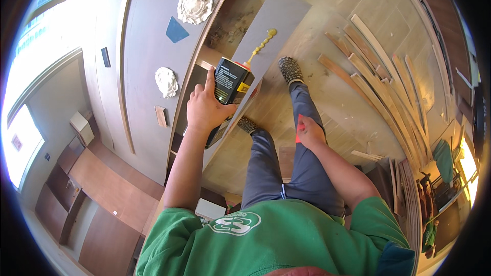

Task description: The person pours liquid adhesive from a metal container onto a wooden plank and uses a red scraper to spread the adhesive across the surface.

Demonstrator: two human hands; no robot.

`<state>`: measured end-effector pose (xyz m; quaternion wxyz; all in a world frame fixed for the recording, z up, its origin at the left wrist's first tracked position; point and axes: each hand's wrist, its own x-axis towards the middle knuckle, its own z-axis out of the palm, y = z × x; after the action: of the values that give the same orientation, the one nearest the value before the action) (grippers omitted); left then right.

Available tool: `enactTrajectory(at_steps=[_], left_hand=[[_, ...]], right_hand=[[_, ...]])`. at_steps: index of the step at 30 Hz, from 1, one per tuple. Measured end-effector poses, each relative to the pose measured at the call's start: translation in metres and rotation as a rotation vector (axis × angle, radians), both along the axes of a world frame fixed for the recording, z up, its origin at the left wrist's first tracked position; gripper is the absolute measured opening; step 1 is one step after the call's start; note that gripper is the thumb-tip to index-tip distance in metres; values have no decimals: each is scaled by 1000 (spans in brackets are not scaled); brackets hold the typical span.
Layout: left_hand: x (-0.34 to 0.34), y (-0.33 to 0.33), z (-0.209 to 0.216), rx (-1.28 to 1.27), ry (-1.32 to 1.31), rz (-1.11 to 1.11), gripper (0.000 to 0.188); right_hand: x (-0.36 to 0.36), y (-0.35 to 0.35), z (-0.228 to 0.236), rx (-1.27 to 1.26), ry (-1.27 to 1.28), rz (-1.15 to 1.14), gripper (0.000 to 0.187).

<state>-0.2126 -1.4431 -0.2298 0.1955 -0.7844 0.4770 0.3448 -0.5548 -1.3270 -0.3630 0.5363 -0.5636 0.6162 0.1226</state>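
My left hand (pixel 204 106) is closed on a black rectangular can (pixel 228 83) with a red top, its index finger stretched along it. The can is tilted over a long grey board (pixel 273 20). A wavy line of yellow glue (pixel 262 45) runs on the board from the can's mouth to a blob farther off. In front of my thigh, my right hand (pixel 312 134) is shut on a red flat spreader (pixel 300 121), partly hidden by the fingers.
On the pale panel to the left lie two white carved rosettes (pixel 195 5) (pixel 166 82), a blue flat piece (pixel 177 30) and a small wood block (pixel 161 116). Long wood strips (pixel 378 87) spread across the tiled floor on the right. My feet stand beside the grey board.
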Motion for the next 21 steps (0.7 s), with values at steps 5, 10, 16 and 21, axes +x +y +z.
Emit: enactTrajectory(at_steps=[5,10,16,21], left_hand=[[7,24,5,2,-16,19,118],[16,51,9,-3,-19,48,119],[27,92,15,-65,33,103,113],[38,141,9,-169,80,144,111]], right_hand=[[2,6,3,12,-3,0,18],[2,17,5,-73,5,49,39],[1,25,-9,-165,22,-198,48],[6,-4,-17,111,-197,-515,23]])
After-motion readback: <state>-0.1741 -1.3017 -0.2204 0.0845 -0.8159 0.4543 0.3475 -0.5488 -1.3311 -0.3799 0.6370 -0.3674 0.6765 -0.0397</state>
